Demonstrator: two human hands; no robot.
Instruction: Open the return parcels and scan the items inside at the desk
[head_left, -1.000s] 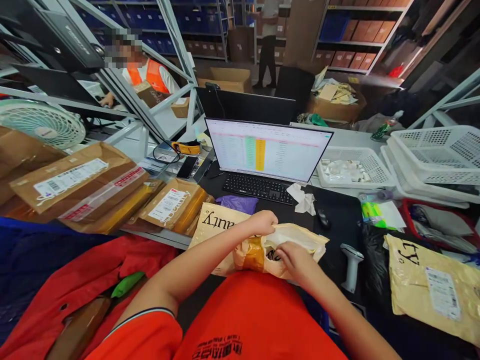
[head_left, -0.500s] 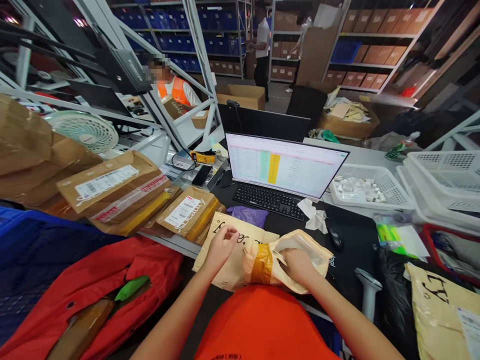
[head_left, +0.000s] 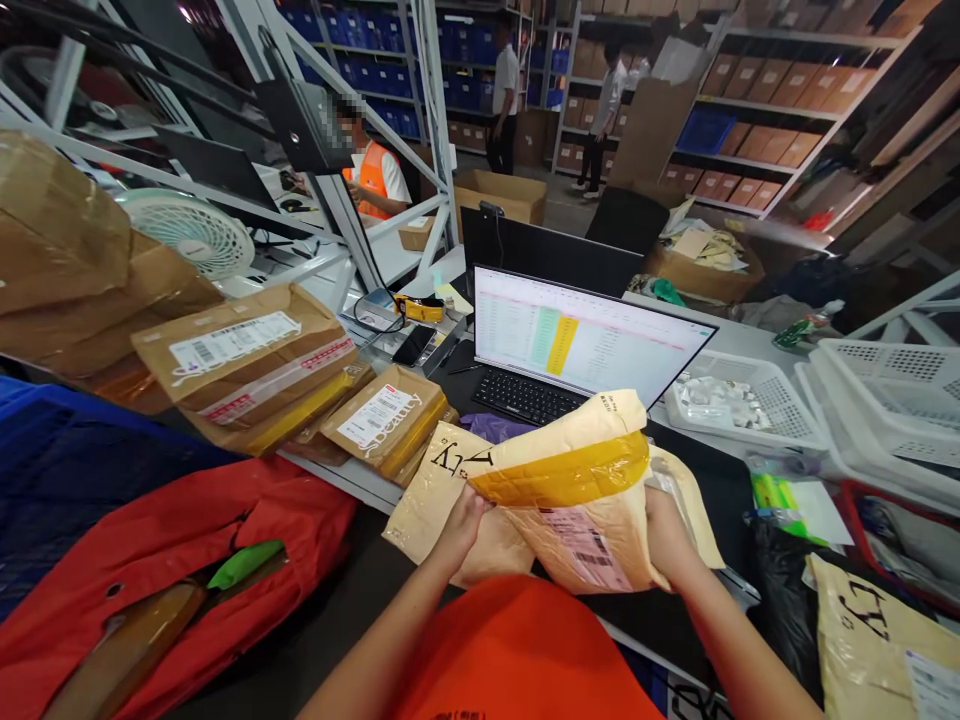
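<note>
A yellow-taped padded packet, its barcode shipping label facing the person, is held up just in front of the monitor and tilted across the view. Its lower edge overlaps a cream mailer printed with large black letters; whether the packet is still partly inside that mailer cannot be told. The right hand stands to the right of the monitor's lower corner, closed in a narrow grip on the packet's right edge, with a loose cream flap beside it. The left hand lies below the monitor's left side against the mailer. Its fingers are hidden, so it cannot be told whether it pinches the mailer or only props it. With so little of the packet held, its weight could swing it out of the right hand and drop it onto the keyboard, directly below the monitor. A hard pull on the flap could rip the mailer or scuff the label. The labelled parcels left of the monitor sit close, so a loose mailer could get mixed in among them. The same risk applies to the black plastic bag, lower right of the monitor, if anything slips that way.
</note>
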